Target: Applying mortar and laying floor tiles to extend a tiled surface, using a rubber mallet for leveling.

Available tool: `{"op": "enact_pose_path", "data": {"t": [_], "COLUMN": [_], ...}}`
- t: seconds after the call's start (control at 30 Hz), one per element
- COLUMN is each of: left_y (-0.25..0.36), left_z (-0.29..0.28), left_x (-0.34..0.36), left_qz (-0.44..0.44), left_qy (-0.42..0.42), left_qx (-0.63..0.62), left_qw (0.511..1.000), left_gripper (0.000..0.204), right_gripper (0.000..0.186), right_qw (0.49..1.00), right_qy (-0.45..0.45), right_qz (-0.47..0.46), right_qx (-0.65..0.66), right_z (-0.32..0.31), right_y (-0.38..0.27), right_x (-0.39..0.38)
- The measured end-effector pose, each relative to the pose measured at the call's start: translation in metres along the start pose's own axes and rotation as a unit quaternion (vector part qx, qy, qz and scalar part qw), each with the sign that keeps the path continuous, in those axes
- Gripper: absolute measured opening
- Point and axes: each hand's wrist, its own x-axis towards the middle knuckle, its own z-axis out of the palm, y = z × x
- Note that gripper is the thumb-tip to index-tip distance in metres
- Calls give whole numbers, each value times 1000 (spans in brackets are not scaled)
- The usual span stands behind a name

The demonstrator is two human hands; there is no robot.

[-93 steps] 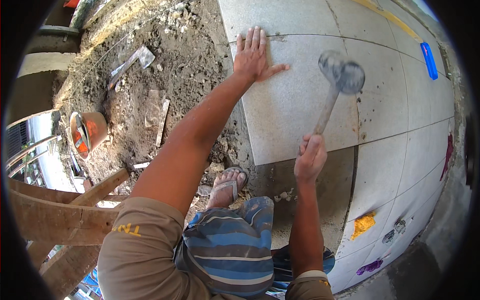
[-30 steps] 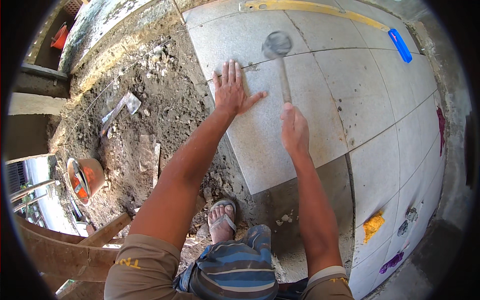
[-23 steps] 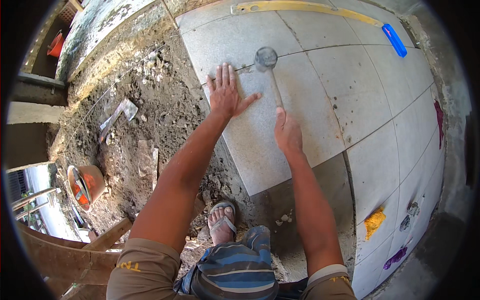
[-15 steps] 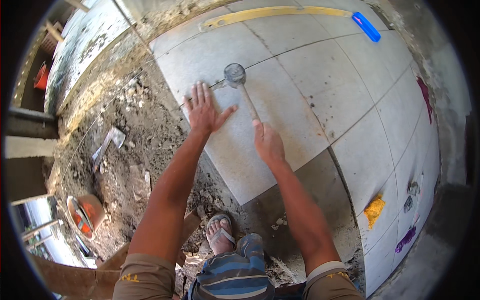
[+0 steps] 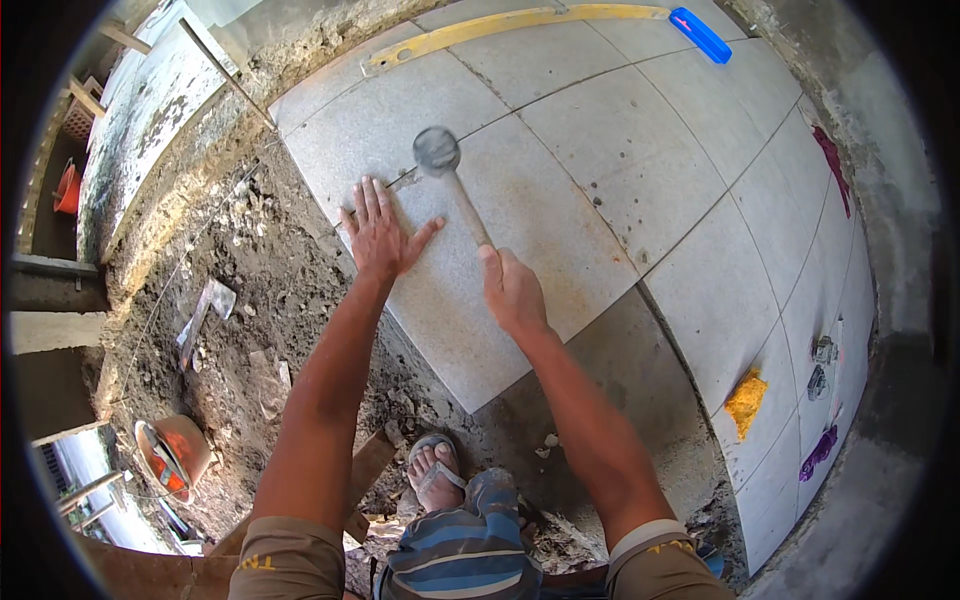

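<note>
A rubber mallet (image 5: 437,151) with a dark round head and a pale wooden handle is in my right hand (image 5: 514,290), whose fingers wrap round the handle's near end. The head is over the far part of a light grey floor tile (image 5: 510,220), close to its far joint; whether it touches cannot be made out. My left hand (image 5: 382,235) lies flat with fingers spread across the left edge of that tile, to the left of the mallet. The near corner of the tile borders bare grey mortar and soil.
A yellow spirit level (image 5: 460,38) lies across the far tiles, beside a blue case (image 5: 701,35). Rough soil (image 5: 270,290) on the left holds a trowel (image 5: 205,312) and a bucket (image 5: 172,455). An orange-yellow sponge (image 5: 745,404) and a purple cloth (image 5: 818,453) lie at right.
The whole view has shifted slightly, moving the tiles and both hands a little left in the picture. My left hand stays flat on the tile and my right keeps the mallet.
</note>
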Motion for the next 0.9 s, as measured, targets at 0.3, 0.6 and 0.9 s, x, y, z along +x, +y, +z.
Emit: {"op": "enact_pose_path", "data": {"t": [0.3, 0.6, 0.9], "left_y": [-3, -5, -2], "left_z": [1, 4, 2], "left_x": [2, -1, -1], "left_qz": [8, 15, 10], "left_qy": [-19, 14, -8], "left_qx": [17, -6, 20], "left_qw": [1000, 1000, 1000], "left_gripper": [127, 126, 126], "right_gripper": [51, 53, 52], "right_qw": [998, 993, 929], "right_qy": [28, -52, -41], "right_qz": [-38, -5, 98], "right_qx": [41, 101, 354], "right_z": [6, -14, -8], "right_y": [11, 7, 5], "right_x": [-7, -5, -32]}}
